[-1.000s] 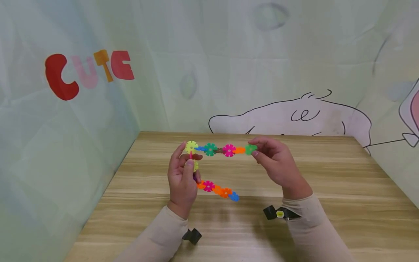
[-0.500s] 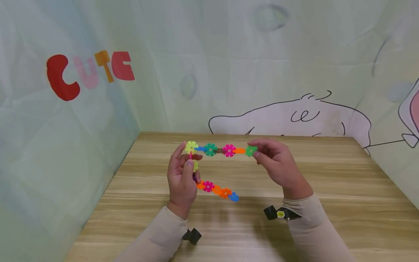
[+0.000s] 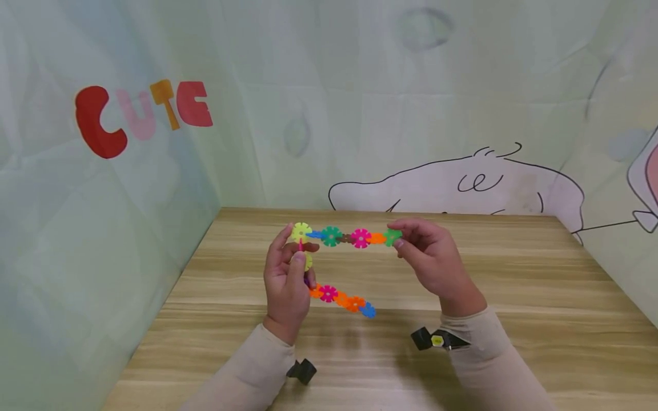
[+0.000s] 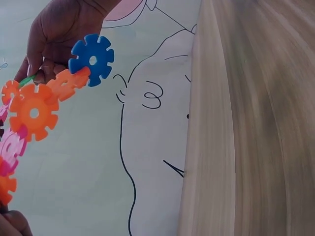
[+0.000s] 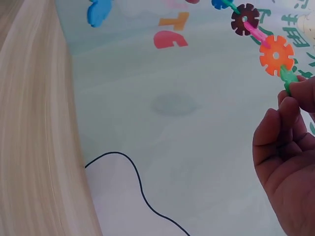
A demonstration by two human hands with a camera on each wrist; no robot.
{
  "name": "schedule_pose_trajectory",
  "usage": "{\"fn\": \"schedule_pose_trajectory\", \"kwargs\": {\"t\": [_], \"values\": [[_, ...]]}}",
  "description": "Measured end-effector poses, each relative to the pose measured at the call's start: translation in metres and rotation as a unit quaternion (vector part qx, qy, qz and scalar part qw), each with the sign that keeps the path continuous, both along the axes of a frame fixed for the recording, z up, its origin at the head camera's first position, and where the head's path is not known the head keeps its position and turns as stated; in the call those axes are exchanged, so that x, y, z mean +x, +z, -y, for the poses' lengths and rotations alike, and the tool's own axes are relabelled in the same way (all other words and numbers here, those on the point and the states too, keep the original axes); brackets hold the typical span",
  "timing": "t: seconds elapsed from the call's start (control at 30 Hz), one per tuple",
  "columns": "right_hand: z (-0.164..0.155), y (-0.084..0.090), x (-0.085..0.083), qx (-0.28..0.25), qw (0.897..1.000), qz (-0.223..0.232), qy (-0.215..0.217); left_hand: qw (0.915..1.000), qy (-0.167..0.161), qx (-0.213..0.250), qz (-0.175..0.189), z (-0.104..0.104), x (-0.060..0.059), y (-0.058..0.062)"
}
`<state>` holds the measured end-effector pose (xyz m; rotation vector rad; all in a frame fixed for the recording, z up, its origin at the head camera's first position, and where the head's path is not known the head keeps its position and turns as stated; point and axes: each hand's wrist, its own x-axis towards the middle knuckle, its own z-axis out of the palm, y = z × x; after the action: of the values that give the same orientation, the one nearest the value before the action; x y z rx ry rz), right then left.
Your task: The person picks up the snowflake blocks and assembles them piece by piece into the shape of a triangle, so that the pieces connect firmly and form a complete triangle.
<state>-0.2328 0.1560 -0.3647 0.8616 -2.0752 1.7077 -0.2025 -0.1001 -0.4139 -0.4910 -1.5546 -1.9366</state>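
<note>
A chain of colourful plastic snowflake discs [image 3: 345, 237] is held up above the wooden table [image 3: 514, 285]. Its top run goes from a yellow disc [image 3: 300, 232] past green and pink discs to a green end disc [image 3: 393, 236]. My left hand [image 3: 285, 279] grips the bend at the yellow disc. My right hand [image 3: 434, 260] pinches the green end disc [image 5: 289, 78]. A lower run [image 3: 341, 298] of pink and orange discs hangs down to a blue disc [image 3: 367, 310], seen close in the left wrist view [image 4: 92, 59].
Pale printed cloth walls close in the table on the left, back and right, with red letters [image 3: 141, 114] at the left and a line drawing [image 3: 462, 182] behind. Small black wrist cameras [image 3: 434, 339] sit under both sleeves.
My right hand has drifted slightly left and down with the green end disc. The left hand and the chain stand almost unchanged.
</note>
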Motion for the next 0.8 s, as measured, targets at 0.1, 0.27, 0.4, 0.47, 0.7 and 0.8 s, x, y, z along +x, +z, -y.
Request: {"fn": "schedule_pose_trajectory", "kwargs": {"t": [0.1,0.27,0.4,0.47,0.7,0.8], "values": [[0.002,0.000,0.001,-0.012,1.000,-0.008,-0.009,1.0000,-0.002,-0.004,-0.004,0.000,0.000,-0.001],[0.005,-0.002,0.002,-0.016,1.000,-0.021,-0.015,0.9997,0.000,-0.016,-0.016,0.000,0.000,-0.002],[0.005,-0.002,0.001,-0.010,1.000,-0.019,-0.011,0.9995,0.007,-0.020,-0.024,-0.001,0.000,-0.002],[0.006,-0.002,0.002,-0.007,1.000,-0.014,-0.011,0.9995,0.009,-0.017,-0.027,-0.002,0.000,-0.002],[0.010,0.000,0.004,-0.039,0.998,0.040,0.018,0.9993,0.017,-0.018,-0.029,-0.006,0.002,-0.001],[0.012,0.001,0.006,-0.054,0.995,0.069,0.042,0.9993,0.016,-0.018,-0.028,-0.008,0.003,-0.001]]}}
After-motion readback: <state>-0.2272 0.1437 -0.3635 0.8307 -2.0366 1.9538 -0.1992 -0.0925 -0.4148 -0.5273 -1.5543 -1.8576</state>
